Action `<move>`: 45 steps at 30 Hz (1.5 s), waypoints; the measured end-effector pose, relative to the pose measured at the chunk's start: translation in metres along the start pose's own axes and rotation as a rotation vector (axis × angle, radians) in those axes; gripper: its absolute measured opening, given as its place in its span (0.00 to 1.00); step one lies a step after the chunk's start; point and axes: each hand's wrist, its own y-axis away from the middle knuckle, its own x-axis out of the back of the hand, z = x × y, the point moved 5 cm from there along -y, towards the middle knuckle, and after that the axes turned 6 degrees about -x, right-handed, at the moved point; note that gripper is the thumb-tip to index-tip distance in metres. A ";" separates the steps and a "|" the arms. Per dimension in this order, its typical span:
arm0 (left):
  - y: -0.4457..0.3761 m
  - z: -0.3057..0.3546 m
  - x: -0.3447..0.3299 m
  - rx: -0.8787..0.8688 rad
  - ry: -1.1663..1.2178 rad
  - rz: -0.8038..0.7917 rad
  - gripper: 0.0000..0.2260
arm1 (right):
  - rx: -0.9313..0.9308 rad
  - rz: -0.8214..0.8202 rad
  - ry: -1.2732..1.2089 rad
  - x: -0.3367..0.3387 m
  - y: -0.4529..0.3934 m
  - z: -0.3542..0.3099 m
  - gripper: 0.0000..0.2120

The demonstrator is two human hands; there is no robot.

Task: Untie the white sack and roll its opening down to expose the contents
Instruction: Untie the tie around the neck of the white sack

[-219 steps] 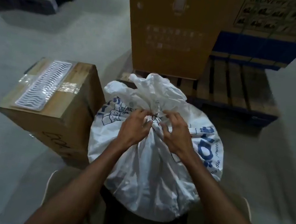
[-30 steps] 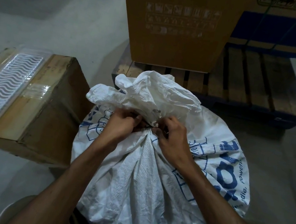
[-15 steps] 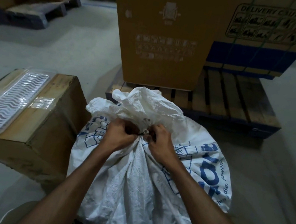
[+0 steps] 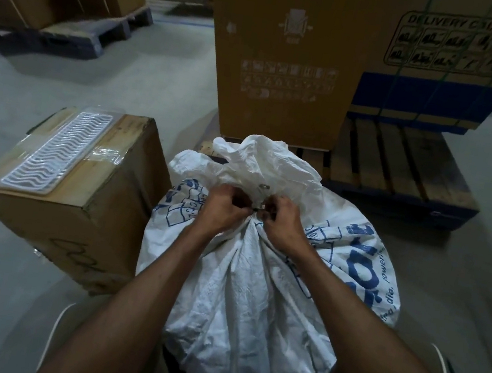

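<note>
A full white woven sack with blue print stands on the floor between my knees. Its neck is gathered and bound by a thin tie, and the loose top flops up behind the knot. My left hand pinches the tie from the left side of the neck. My right hand pinches it from the right. A small metal ring or loop shows just above my fingers. The contents are hidden.
A taped cardboard box with a white wavy plastic tray on top stands at the sack's left. Behind the sack a wooden pallet carries a tall brown carton and a blue-banded carton. More pallets at far left.
My hands have stayed at the sack's neck, working the tie; the neck is still bound. My head has tilted up, so more of the cartons behind shows.
</note>
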 end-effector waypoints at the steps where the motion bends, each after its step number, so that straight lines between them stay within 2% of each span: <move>1: 0.001 0.001 -0.001 -0.010 0.009 0.011 0.05 | 0.000 -0.004 0.005 0.000 0.001 0.001 0.07; 6: 0.001 0.003 -0.001 -0.048 0.029 0.013 0.06 | -0.016 0.001 -0.019 -0.001 0.001 0.005 0.09; 9: 0.001 0.004 -0.004 -0.094 -0.063 0.005 0.05 | -0.078 -0.012 -0.091 -0.001 -0.002 0.007 0.10; 13: 0.005 0.014 -0.005 -0.191 -0.161 0.060 0.02 | -0.115 -0.032 -0.218 0.003 -0.003 0.006 0.05; 15: 0.004 0.011 -0.005 -0.213 -0.179 0.043 0.04 | -0.129 -0.031 -0.248 0.005 -0.002 0.006 0.05; 19: 0.004 0.008 -0.011 -0.226 -0.232 -0.016 0.07 | -0.156 -0.039 -0.281 0.003 -0.002 0.008 0.05; 22: 0.005 0.013 -0.012 -0.207 -0.260 0.020 0.07 | -0.166 -0.041 -0.311 0.001 -0.004 0.010 0.05; 27: 0.000 0.011 -0.010 -0.099 -0.143 0.090 0.07 | -0.214 -0.050 -0.357 -0.005 -0.011 0.016 0.05; 32: -0.001 0.011 -0.010 -0.149 -0.220 0.013 0.05 | -0.222 -0.042 -0.415 -0.005 -0.013 0.017 0.05; 36: -0.002 0.011 -0.009 -0.198 -0.270 -0.030 0.12 | -0.208 -0.057 -0.440 -0.003 -0.012 0.018 0.06; 40: -0.001 0.019 -0.012 -0.252 -0.310 -0.055 0.08 | -0.233 -0.065 -0.442 -0.003 -0.011 0.020 0.04; 45: -0.003 0.024 -0.014 -0.204 -0.362 -0.023 0.08 | -0.275 -0.064 -0.511 -0.003 -0.012 0.022 0.03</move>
